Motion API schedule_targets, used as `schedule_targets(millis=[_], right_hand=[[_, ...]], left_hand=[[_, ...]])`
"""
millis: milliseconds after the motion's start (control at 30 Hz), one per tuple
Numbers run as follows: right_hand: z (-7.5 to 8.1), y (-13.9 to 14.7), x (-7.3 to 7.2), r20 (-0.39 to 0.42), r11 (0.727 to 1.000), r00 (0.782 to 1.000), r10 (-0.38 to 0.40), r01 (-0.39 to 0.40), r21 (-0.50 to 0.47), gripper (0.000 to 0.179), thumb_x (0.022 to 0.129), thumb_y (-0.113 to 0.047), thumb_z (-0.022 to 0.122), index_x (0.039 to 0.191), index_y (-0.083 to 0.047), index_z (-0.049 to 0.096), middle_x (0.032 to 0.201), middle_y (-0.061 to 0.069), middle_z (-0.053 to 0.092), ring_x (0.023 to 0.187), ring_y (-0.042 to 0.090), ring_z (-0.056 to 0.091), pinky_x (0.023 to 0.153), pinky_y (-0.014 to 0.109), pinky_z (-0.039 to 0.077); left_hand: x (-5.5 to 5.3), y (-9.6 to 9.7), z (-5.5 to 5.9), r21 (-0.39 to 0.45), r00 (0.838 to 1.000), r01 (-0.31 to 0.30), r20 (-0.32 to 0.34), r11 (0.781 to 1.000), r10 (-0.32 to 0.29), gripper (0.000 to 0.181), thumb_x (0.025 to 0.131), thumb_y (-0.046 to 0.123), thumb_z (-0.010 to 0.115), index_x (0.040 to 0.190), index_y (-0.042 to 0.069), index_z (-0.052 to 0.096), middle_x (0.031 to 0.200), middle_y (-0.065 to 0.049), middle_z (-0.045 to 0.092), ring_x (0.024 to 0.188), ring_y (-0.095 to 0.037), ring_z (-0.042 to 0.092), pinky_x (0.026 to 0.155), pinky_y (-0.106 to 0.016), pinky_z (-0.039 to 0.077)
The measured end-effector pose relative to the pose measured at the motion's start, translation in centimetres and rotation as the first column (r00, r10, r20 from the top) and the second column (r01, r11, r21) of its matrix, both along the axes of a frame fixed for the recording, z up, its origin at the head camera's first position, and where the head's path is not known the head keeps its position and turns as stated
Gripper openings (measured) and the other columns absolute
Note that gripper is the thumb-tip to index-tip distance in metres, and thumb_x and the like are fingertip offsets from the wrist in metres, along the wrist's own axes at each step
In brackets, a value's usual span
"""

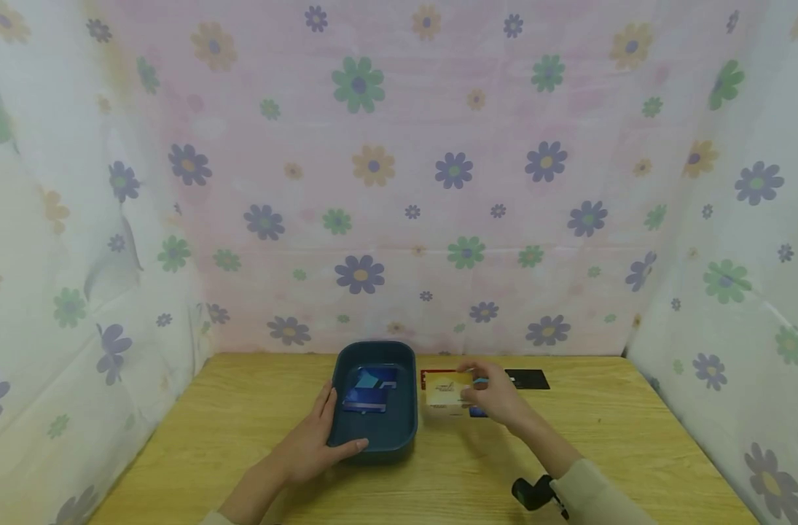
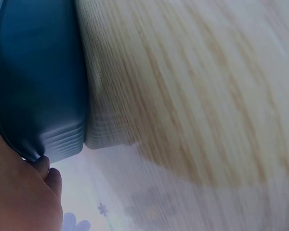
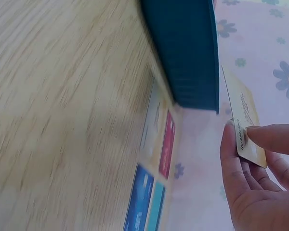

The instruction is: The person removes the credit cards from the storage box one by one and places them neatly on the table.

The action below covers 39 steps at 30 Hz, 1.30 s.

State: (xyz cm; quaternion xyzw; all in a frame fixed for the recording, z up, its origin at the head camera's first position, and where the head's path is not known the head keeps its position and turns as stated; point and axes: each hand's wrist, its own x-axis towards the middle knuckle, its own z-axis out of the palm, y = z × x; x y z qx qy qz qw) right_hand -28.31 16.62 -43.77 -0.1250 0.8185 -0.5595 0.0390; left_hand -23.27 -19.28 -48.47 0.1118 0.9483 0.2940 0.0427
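Observation:
A dark blue plastic bin [image 1: 392, 434] stands on the table, and several blue cards [image 1: 366, 400] lie inside it. My left hand [image 1: 305, 441] grips the bin's near left corner, its thumb over the near rim and its fingers along the left side. Right of the bin, my right hand [image 1: 501, 401] pinches a yellow-and-cream card [image 1: 446, 388] between thumb and fingers. The right wrist view shows this card [image 3: 245, 120] raised above the table, tilted, beside the bin's wall. Under and behind that hand lie a red-and-cream card [image 3: 166, 144], a blue card [image 3: 139, 199] and a black card [image 1: 530, 379].
A black curved object [image 1: 532, 494] is by the right sleeve, near the front of the wooden table [image 1: 608, 437]. Flower-patterned cloth [image 1: 412, 146] hangs behind the table and along both sides.

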Motion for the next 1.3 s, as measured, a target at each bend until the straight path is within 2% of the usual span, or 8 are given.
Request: schedule_targets(millis=[233, 433, 567, 633, 700, 867, 1133, 1300], right_hand=[[-0.1, 2.3, 0.4, -0.016, 0.999, 1.0, -0.021, 0.021, 0.029, 0.039, 0.09, 0.004, 0.068, 0.128, 0.0, 0.062, 0.115, 0.019, 0.056, 0.085, 0.025, 0.061, 0.074, 0.044, 0.06], [-0.5, 4.1, 0.3, -0.004, 1.0, 1.0, -0.006, 0.006, 0.015, 0.036, 0.092, 0.007, 0.063, 0.128, 0.002, 0.059, 0.112, 0.021, 0.056, 0.086, 0.035, 0.068, 0.078, 0.048, 0.061], [-0.7, 5.3, 0.3, -0.006, 0.999, 1.0, -0.014, 0.014, 0.041, 0.035, 0.092, 0.008, 0.063, 0.127, 0.002, 0.059, 0.092, 0.011, 0.05, 0.077, 0.024, 0.06, 0.078, 0.046, 0.061], [-0.7, 5.9, 0.3, -0.005, 0.998, 1.0, -0.011, 0.011, 0.054, 0.036, 0.092, 0.008, 0.062, 0.127, 0.003, 0.058, 0.087, 0.008, 0.046, 0.075, 0.02, 0.055, 0.078, 0.045, 0.061], [-0.8, 6.7, 0.4, -0.012, 0.997, 1.0, -0.012, 0.013, 0.079, 0.037, 0.092, 0.008, 0.063, 0.128, 0.004, 0.057, 0.088, 0.008, 0.048, 0.075, 0.018, 0.049, 0.074, 0.041, 0.059], [-1.0, 8.5, 0.4, -0.026, 0.993, 0.999, -0.031, 0.033, 0.109, 0.039, 0.092, 0.007, 0.063, 0.13, 0.006, 0.056, 0.106, 0.017, 0.058, 0.083, 0.02, 0.057, 0.072, 0.041, 0.059], [-1.3, 10.9, 0.2, -0.025, 0.991, 0.998, -0.063, 0.066, 0.112, 0.04, 0.092, 0.008, 0.062, 0.131, 0.011, 0.053, 0.107, 0.021, 0.054, 0.087, 0.025, 0.064, 0.074, 0.042, 0.061], [-1.3, 12.0, 0.2, -0.028, 0.988, 0.996, -0.079, 0.082, 0.129, 0.042, 0.092, 0.007, 0.062, 0.132, 0.012, 0.051, 0.115, 0.027, 0.055, 0.09, 0.027, 0.066, 0.074, 0.043, 0.061]], left_hand=[[-0.1, -0.1, -0.2, 0.003, 1.0, -0.009, 0.015, 1.0, 0.009, 0.122, 0.086, 0.075, 0.064, 0.164, 0.004, 0.002, 0.172, -0.014, -0.007, 0.152, -0.045, 0.02, 0.115, -0.064, 0.03], [-0.1, -0.2, -0.1, 0.006, 1.0, -0.005, 0.011, 1.0, 0.005, 0.122, 0.086, 0.075, 0.063, 0.164, 0.004, 0.002, 0.172, -0.015, -0.008, 0.152, -0.046, 0.021, 0.114, -0.065, 0.031], [0.0, -0.1, 0.0, 0.012, 1.0, 0.002, 0.01, 1.0, -0.002, 0.121, 0.087, 0.074, 0.063, 0.164, 0.003, 0.002, 0.171, -0.016, -0.007, 0.151, -0.047, 0.021, 0.114, -0.065, 0.032], [0.1, 0.0, 0.1, 0.012, 1.0, 0.002, 0.015, 1.0, -0.002, 0.121, 0.087, 0.074, 0.063, 0.164, 0.004, 0.002, 0.172, -0.015, -0.007, 0.151, -0.047, 0.022, 0.114, -0.065, 0.032], [0.1, 0.0, 0.2, 0.012, 1.0, 0.002, 0.02, 1.0, -0.003, 0.12, 0.087, 0.074, 0.063, 0.164, 0.004, 0.003, 0.172, -0.015, -0.007, 0.151, -0.047, 0.022, 0.114, -0.065, 0.032], [0.1, 0.0, 0.1, 0.007, 1.0, -0.002, 0.021, 1.0, 0.002, 0.12, 0.087, 0.073, 0.064, 0.165, 0.004, 0.003, 0.172, -0.014, -0.006, 0.152, -0.046, 0.022, 0.115, -0.064, 0.031], [0.1, -0.1, 0.0, 0.016, 1.0, -0.002, 0.016, 1.0, 0.002, 0.121, 0.086, 0.074, 0.065, 0.165, 0.004, 0.004, 0.172, -0.014, -0.007, 0.152, -0.046, 0.022, 0.115, -0.064, 0.031], [0.1, -0.1, 0.0, 0.027, 1.0, 0.003, 0.017, 1.0, -0.004, 0.121, 0.087, 0.074, 0.064, 0.164, 0.004, 0.003, 0.172, -0.015, -0.007, 0.151, -0.047, 0.022, 0.114, -0.065, 0.031]])
